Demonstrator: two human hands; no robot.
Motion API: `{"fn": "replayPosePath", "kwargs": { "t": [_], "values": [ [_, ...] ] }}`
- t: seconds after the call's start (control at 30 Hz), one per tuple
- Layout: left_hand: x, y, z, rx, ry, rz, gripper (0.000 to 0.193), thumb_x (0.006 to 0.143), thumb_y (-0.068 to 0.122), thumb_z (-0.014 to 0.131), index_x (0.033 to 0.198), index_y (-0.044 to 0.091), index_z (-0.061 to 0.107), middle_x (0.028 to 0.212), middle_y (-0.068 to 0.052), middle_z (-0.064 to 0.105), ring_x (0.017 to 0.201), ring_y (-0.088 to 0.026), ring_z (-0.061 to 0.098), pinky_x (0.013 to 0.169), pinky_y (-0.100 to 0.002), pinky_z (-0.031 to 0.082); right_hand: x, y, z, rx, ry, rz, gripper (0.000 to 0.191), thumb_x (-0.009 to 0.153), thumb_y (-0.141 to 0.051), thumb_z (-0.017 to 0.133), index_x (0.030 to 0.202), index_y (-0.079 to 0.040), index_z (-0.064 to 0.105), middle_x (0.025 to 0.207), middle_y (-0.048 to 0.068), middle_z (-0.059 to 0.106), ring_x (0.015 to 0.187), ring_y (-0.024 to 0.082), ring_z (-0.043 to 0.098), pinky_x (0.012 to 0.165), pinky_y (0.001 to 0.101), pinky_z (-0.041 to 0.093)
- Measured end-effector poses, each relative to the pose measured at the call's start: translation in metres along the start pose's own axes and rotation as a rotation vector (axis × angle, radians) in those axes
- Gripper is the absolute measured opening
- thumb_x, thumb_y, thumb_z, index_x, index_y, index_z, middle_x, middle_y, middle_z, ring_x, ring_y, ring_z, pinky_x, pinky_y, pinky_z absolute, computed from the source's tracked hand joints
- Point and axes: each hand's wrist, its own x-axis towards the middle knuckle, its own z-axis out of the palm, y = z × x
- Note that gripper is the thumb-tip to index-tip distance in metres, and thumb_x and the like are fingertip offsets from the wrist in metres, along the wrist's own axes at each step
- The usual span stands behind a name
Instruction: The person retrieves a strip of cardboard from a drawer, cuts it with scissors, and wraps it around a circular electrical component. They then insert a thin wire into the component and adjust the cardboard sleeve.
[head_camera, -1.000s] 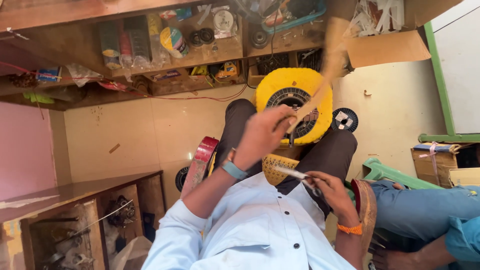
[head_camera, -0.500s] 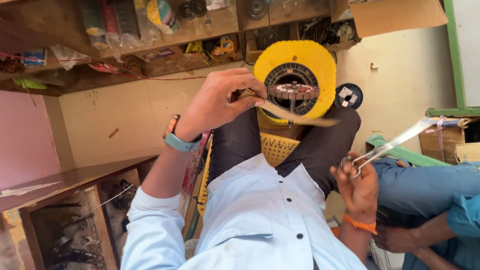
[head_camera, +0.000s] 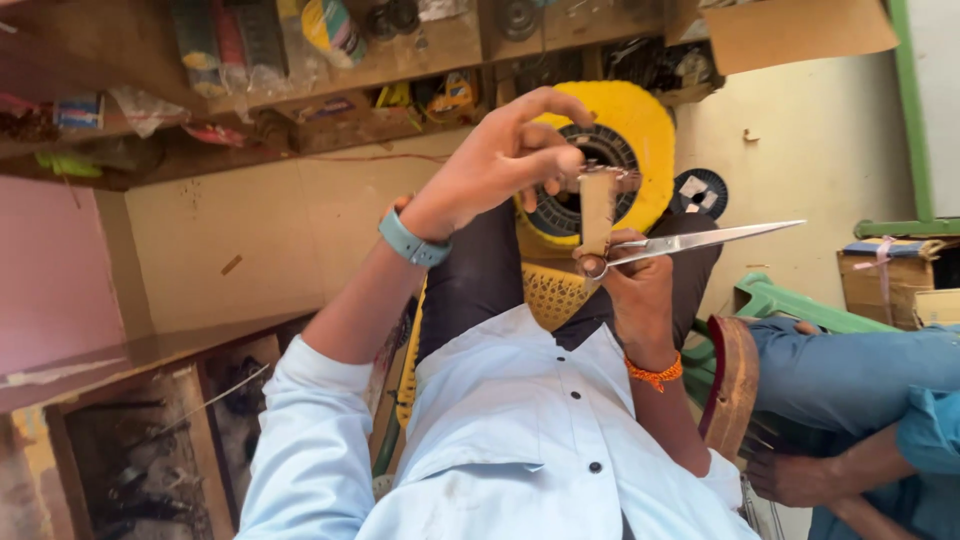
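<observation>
1. Tan strip (head_camera: 598, 205) — it hangs upright over the lap, in front of the yellow reel (head_camera: 640, 130). The left hand (head_camera: 500, 165) pinches its top end.
2. Scissors (head_camera: 700, 240) — the right hand (head_camera: 638, 290) is closed through the handles. The blades run crosswise to the strip, and their pivot meets its lower end.
3. Whether the strip sits between the blades cannot be told.

— What packaging was around me?
— A brown cardboard box (head_camera: 800, 30) sat at the shelf's end, top right corner.
— Anything else?
— Another tan carton (head_camera: 885, 285), pink-ribboned, stood at the right edge.
</observation>
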Motion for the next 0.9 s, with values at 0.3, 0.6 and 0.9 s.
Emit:
{"fn": "replayPosePath", "kwargs": {
  "t": [0.3, 0.6, 0.9],
  "values": [
    [-0.037, -0.091, 0.070, 0.035, 0.174, -0.070, 0.037, 0.094, 0.021, 0.075, 0.125, 0.002, 0.069, 0.108, -0.004, 0.075, 0.088, -0.008, 0.070, 0.068, -0.023, 0.056, 0.020, 0.025, -0.022, 0.439, 0.201, 0.023, 0.021, 0.096, -0.009, 0.078, 0.112, -0.002, 0.066, 0.109, 0.008, 0.071, 0.100, 0.015, 0.065, 0.090, 0.0325, 0.053],
    [-0.044, -0.110, 0.086, 0.254, 0.334, 0.020, 0.021, 0.093, 0.014, 0.077, 0.105, -0.002, 0.077, 0.088, -0.005, 0.076, 0.073, -0.010, 0.070, 0.063, -0.024, 0.055, 0.031, -0.010, 0.005, 0.504, 0.100, 0.080, 0.031, 0.096, -0.017, 0.072, 0.123, -0.008, 0.061, 0.108, 0.002, 0.069, 0.102, 0.013, 0.065, 0.089, 0.0337, 0.053],
    [-0.042, -0.105, 0.032, -0.221, 0.532, 0.045, 0.019, 0.096, 0.012, 0.074, 0.106, -0.005, 0.075, 0.084, -0.004, 0.075, 0.063, -0.008, 0.069, 0.051, -0.020, 0.048, 0.001, 0.011, -0.027, -0.175, -0.432, 0.261, 0.060, 0.082, -0.025, 0.081, 0.132, 0.000, 0.059, 0.104, 0.000, 0.063, 0.093, 0.010, 0.061, 0.082, 0.0280, 0.052]
  ]
}}
